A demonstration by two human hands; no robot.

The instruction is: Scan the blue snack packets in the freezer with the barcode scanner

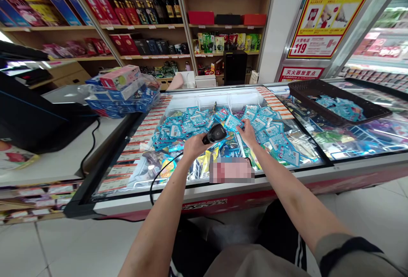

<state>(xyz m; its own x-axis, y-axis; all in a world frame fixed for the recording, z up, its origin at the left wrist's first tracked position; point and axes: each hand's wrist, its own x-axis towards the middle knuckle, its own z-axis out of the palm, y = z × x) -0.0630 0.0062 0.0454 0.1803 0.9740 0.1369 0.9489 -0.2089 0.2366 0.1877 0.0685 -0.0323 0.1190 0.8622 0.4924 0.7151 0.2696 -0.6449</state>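
Note:
My left hand (pixel 194 146) is wrapped round the handle of a black barcode scanner (pixel 217 133), whose cord loops down to the left. In my right hand (pixel 247 133) is a small blue packet (pixel 232 122), pinched near its edge and held close to the scanner's head. Similar blue packets lie in two heaps on the glass top of the freezer: a left heap (pixel 178 129) beyond my left hand and a right heap (pixel 276 132) beside my right hand. A phone, its screen blurred out (pixel 232 171), lies at the front edge between my forearms.
A dark brown tray (pixel 353 120) with more blue packets stands at the right on the freezer. Bagged boxes (pixel 123 90) sit on the counter at the left, near a black machine (pixel 35 107). Stocked shelves (pixel 143 26) line the back.

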